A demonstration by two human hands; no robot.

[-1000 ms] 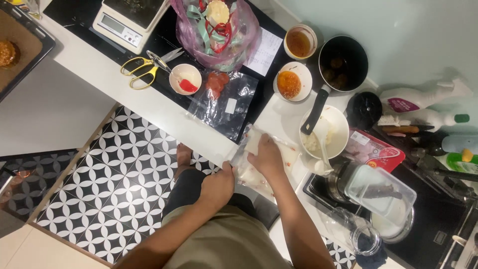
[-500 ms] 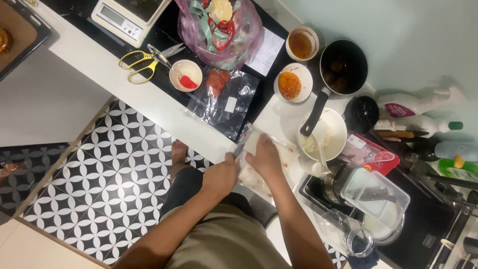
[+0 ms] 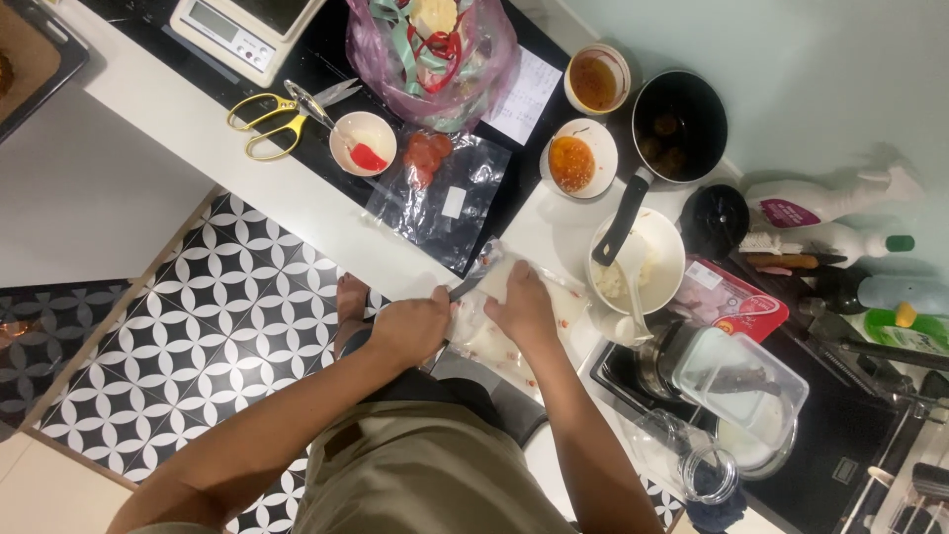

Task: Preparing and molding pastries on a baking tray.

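at counter's edge, hands stay put: left hand (image 3: 413, 326) grips knife (image 3: 469, 285), right hand (image 3: 524, 307) flat on pale block (image 3: 489, 341).

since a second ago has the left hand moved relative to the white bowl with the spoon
No, not clearly. The left hand grips a knife at the counter edge, the same way off the white bowl as before; the whole view shifted, not the hand.

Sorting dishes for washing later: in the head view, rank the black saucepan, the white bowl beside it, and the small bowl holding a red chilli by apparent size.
1. Black saucepan and white bowl: too alike to rank.
2. Small bowl with red chilli: clearly smallest.
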